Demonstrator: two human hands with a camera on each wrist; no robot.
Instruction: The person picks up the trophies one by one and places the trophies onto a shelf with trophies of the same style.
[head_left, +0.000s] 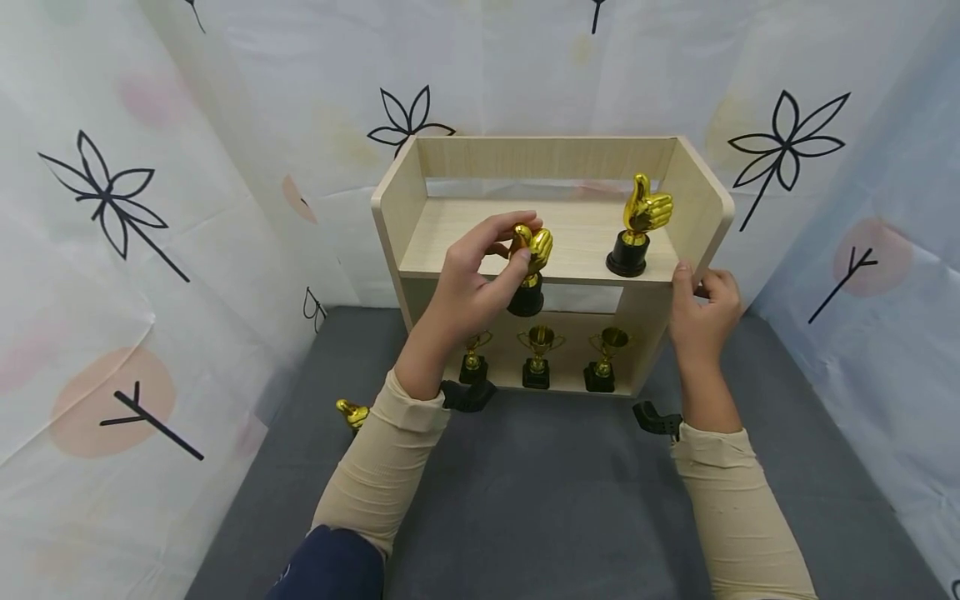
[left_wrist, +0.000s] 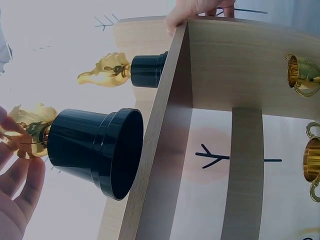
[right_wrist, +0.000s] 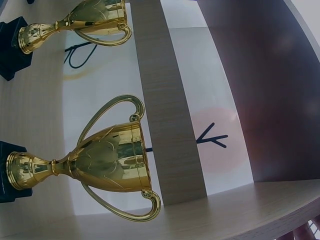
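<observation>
- Pinching a gold thumbs-up trophy in the left hand, with thumb and fingers curled round its golden part.
- Held base down before the upper board, near the middle of its front edge; impossible to tell whether touching.
- Gripping the right side panel of the shelf unit in the right hand, with thumb on the front edge beside the upper board's right end.
- With a second thumbs-up trophy upright near the upper board's right front corner.
- With three cup trophies upright in a row along the lower board's front edge.
- With a third thumbs-up trophy toward the grey worktop's left edge, partly hidden by the left sleeve.
</observation>
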